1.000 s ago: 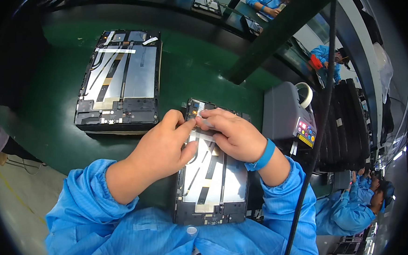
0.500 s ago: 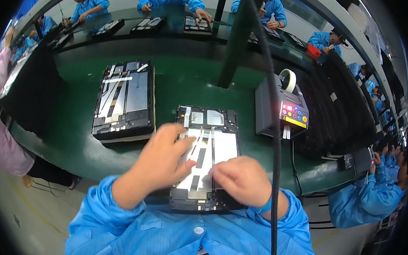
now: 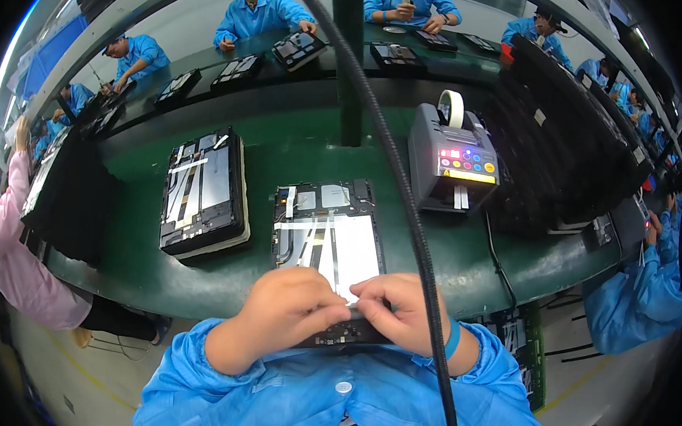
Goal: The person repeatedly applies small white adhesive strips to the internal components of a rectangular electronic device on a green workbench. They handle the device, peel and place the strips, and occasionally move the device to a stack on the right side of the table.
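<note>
In front of me lies an opened flat electronic device, black-framed with silver panels, dark strips and white tape across its upper part. Over its near end, my left hand is closed, thumb and fingers curled together. Beside it, my right hand pinches with thumb and forefinger. Their fingertips nearly meet on a small piece of white tape, largely covered by the fingers. Both hands hide much of the device's near part.
A grey tape dispenser stands to the right, a white roll on top. At left, a similar device rests on a pale-edged base. Black stacks rise at far right. A dark cable crosses the view. Co-workers sit opposite.
My left hand has come down and closed, meeting my right hand near the device's near end. The view has shifted. A co-worker opposite now holds a device tilted up.
</note>
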The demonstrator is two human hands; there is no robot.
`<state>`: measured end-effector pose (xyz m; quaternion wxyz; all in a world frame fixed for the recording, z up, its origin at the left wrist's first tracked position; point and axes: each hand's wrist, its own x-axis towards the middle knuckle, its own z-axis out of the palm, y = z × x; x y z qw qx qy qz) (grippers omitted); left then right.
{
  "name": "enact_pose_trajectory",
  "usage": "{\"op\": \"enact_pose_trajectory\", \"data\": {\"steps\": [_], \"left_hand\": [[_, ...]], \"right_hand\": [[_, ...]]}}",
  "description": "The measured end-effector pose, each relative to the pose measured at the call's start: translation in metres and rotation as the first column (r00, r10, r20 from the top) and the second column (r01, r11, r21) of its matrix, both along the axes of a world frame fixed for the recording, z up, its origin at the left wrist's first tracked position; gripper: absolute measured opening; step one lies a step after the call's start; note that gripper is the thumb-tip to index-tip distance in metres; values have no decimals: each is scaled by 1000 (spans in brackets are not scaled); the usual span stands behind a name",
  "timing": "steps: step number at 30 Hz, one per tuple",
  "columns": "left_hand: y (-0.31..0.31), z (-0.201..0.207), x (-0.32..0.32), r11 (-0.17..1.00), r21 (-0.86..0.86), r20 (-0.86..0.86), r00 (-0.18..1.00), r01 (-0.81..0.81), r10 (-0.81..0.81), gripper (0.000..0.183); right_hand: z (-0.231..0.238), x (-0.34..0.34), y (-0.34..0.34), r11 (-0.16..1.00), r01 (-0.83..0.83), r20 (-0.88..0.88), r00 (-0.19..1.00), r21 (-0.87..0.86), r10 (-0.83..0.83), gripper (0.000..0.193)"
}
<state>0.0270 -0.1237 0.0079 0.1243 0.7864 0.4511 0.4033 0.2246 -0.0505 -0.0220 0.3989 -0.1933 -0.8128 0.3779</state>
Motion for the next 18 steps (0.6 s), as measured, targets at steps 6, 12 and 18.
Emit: {"op": "enact_pose_trajectory", "data": {"steps": [6, 12, 18], "left_hand": [[67, 7, -13, 977, -52, -156, 968, -208, 198, 34], [130, -14, -3, 991, -75, -507, 860, -109, 57, 33], [127, -14, -18, 969, -243, -500, 861, -34, -95, 36]], "right_hand": [[-42, 11, 18, 841, 151, -126, 960, -520, -250, 20], [-87, -9, 11, 924, 37, -53, 997, -381, -62, 80], [-82, -4, -4, 897, -14, -49, 999, -443, -9, 85]]}}
